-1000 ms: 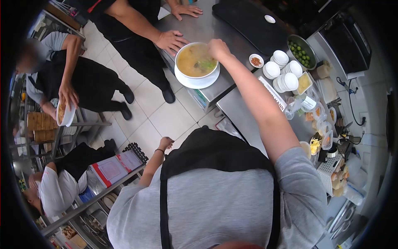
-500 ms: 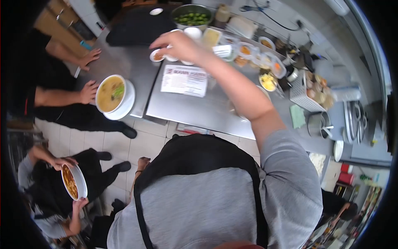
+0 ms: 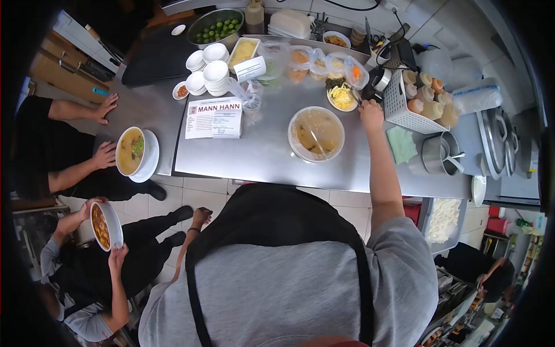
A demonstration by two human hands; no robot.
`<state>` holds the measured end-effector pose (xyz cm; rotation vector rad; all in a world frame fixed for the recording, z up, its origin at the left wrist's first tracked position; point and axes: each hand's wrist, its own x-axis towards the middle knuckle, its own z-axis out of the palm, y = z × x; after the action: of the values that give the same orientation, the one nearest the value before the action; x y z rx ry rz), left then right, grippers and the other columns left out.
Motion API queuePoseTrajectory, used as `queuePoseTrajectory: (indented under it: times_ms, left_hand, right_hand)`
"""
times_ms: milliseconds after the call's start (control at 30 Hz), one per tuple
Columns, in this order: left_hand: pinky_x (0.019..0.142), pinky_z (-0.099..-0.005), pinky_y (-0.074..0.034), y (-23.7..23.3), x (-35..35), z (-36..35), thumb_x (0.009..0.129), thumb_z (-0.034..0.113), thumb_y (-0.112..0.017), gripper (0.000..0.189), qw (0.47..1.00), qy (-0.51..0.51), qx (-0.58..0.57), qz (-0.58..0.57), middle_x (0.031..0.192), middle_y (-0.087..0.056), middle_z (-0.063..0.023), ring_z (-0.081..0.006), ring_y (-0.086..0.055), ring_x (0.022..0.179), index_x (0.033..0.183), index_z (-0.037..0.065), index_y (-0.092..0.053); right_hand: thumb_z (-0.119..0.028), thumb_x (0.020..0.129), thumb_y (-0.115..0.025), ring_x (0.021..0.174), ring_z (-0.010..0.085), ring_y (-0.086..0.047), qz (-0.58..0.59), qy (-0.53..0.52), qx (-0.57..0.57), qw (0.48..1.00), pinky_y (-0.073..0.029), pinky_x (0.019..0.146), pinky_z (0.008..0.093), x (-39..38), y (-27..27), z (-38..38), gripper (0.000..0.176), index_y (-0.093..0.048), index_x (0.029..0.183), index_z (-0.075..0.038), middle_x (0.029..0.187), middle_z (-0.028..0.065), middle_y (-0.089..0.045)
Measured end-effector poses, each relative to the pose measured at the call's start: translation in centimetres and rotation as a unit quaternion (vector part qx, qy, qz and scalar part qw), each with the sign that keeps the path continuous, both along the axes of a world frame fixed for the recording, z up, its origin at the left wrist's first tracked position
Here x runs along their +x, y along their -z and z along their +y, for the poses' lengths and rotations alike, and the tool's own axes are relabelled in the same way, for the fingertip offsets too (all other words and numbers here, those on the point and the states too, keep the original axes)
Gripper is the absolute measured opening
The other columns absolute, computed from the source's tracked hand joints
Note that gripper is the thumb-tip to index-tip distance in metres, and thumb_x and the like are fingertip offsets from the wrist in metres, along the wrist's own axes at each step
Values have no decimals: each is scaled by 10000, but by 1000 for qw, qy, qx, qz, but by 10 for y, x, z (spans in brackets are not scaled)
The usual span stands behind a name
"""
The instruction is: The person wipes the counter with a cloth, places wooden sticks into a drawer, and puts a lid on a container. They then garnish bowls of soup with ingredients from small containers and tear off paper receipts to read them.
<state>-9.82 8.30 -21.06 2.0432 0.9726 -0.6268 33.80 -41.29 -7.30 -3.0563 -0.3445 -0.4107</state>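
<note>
Yellow shreds (image 3: pixel 343 98) sit in a small dish on the tabletop (image 3: pixel 254 159), beyond and to the right of the round container (image 3: pixel 317 134). The right hand (image 3: pixel 372 113) is beside them, its fingers closed on what looks like the handle of a slim utensil (image 3: pixel 356 96) reaching to the dish; whether its tip has caught any shreds cannot be told. The left hand (image 3: pixel 202 217) hangs below the tabletop edge, left of the round container, fingers loosely curled, with nothing seen in it.

Judging by how things lie, the portioning is partway along. The round container already has broth and solids in it, but no yellow shreds can be made out there; whether a clear lid covers it is uncertain. Well to its left, the white soup bowl (image 3: pixel 125 155) is filled, has green garnish (image 3: pixel 137 146) and stands on a plate (image 3: pixel 154 163), so it looks close to finished. The shreds have not visibly left their dish, so any portion from it seems undone.
</note>
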Motion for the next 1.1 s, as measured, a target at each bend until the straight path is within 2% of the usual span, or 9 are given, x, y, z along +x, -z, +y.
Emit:
queuePoseTrajectory:
  times_ms: [67, 133, 200, 333, 500, 700, 767, 1000, 1100]
  left_hand:
    - [409, -264, -468, -3, -4, -6, 737, 173, -607, 166, 998, 3, 16, 53, 607, -598, -88, -145, -561, 445, 780, 12, -604]
    - [424, -269, -471, 63, -34, 15, 732, 176, -615, 168, 999, -38, -22, 22, 605, -599, -89, -147, -567, 450, 763, 10, -606]
    - [429, -271, -471, 86, -48, 20, 729, 176, -619, 169, 998, -56, -32, 16, 605, -599, -90, -147, -568, 454, 759, 10, -606]
    - [419, -269, -465, 49, -36, -4, 725, 170, -618, 169, 998, -60, -10, 8, 608, -596, -91, -144, -561, 455, 777, 11, -601]
    - [407, -267, -458, 8, -19, -19, 720, 163, -618, 173, 998, -67, 15, -1, 612, -593, -92, -140, -553, 456, 801, 12, -596]
    - [378, -268, -451, 7, -24, -18, 732, 170, -612, 173, 995, -91, -28, -35, 606, -590, -91, -151, -541, 423, 791, 8, -595]
    - [388, -269, -452, -10, -18, -28, 729, 171, -620, 179, 990, -134, 10, 31, 606, -591, -89, -152, -544, 433, 791, 4, -597]
    - [406, -269, -444, -20, -24, -28, 713, 157, -639, 167, 994, -103, 14, 20, 566, -574, -81, -150, -545, 441, 764, 2, -606]
    - [378, -289, -436, 20, -41, -3, 703, 151, -633, 152, 998, -52, -3, -27, 532, -561, -94, -172, -533, 398, 687, 7, -586]
  right_hand:
    - [-199, 734, -598, 818, 278, -574, 5, 18, -3, 1000, -475, 660, 391, -7, -18, 4, 197, -579, 909, -111, 810, 96, -551]
    - [-177, 736, -593, 833, 264, -561, 69, 5, 64, 996, -464, 678, 392, -16, -55, 4, 204, -559, 926, -111, 827, 96, -568]
    - [-167, 732, -589, 832, 263, -560, 53, -43, 66, 995, -456, 685, 391, -19, -88, 5, 188, -564, 906, -101, 836, 98, -576]
    - [-115, 707, -576, 823, 278, -552, -40, -165, 8, 985, -434, 686, 395, 3, -116, 25, 97, -588, 797, -80, 794, 112, -590]
    - [-99, 684, -552, 862, 223, -557, -68, -211, -129, 967, -422, 709, 367, 53, -113, 75, 88, -620, 739, -98, 760, 70, -612]
    - [-67, 668, -533, 872, 223, -554, -38, -244, -255, 935, -405, 745, 353, 75, -108, 106, 122, -629, 732, -109, 762, 71, -615]
    - [-63, 668, -530, 885, 227, -552, -35, -235, -275, 932, -401, 755, 350, 71, -120, 105, 135, -632, 739, -113, 769, 75, -615]
    - [-114, 640, -620, 878, 289, -573, 9, -143, -20, 990, -438, 766, 368, 63, -140, 54, 204, -654, 840, -135, 831, 146, -618]
    - [-176, 654, -651, 764, 294, -592, -14, -180, 94, 979, -462, 687, 359, 66, -147, 42, 215, -658, 865, -133, 768, 172, -606]
